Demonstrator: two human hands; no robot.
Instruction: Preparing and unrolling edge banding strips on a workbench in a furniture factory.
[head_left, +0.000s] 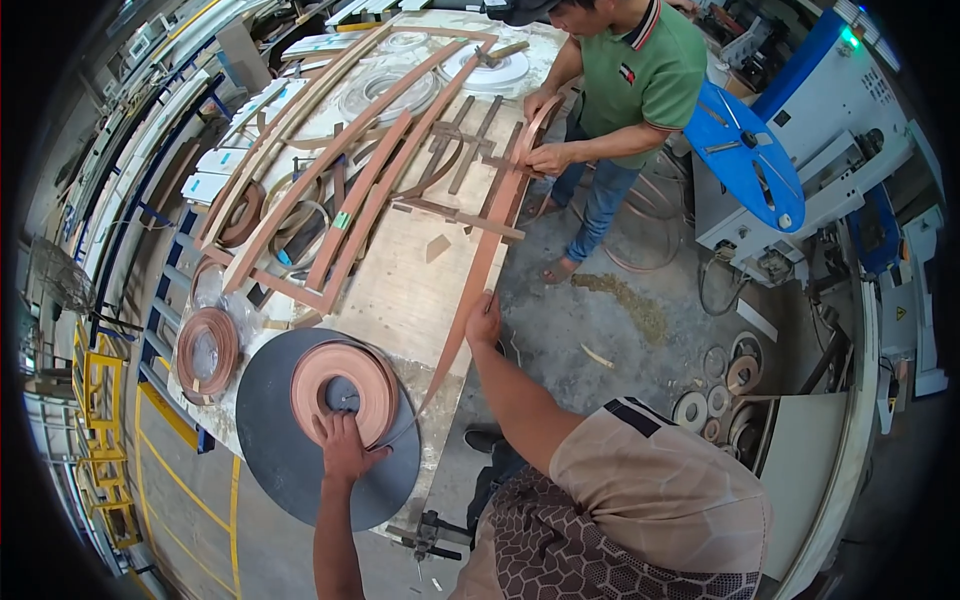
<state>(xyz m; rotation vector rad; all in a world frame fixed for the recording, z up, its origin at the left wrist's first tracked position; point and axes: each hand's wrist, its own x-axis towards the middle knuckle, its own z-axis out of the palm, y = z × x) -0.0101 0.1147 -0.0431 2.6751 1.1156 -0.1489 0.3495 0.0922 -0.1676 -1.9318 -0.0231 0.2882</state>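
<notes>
A coil of brown edge banding [372,375] lies flat on a dark grey round disc [275,460] at the near end of the workbench. My left hand [345,445] rests on the coil's near side, fingers spread and thumb out to the right. From the coil a long brown strip of edge banding [478,285] runs up the bench's right side. My right hand [484,320] grips this strip near the bench edge; its fingertips are partly hidden. Farther along, a co-worker's hands [548,158] hold a curved length of the banding.
Brown wooden frames [385,190] and a hammer [500,52] cover the far bench. Another brown coil [207,350] lies left of the disc. A clamp [432,535] sits at the near edge. Right of the co-worker stands a machine with a blue oval table [740,150]; coils [690,412] lie below.
</notes>
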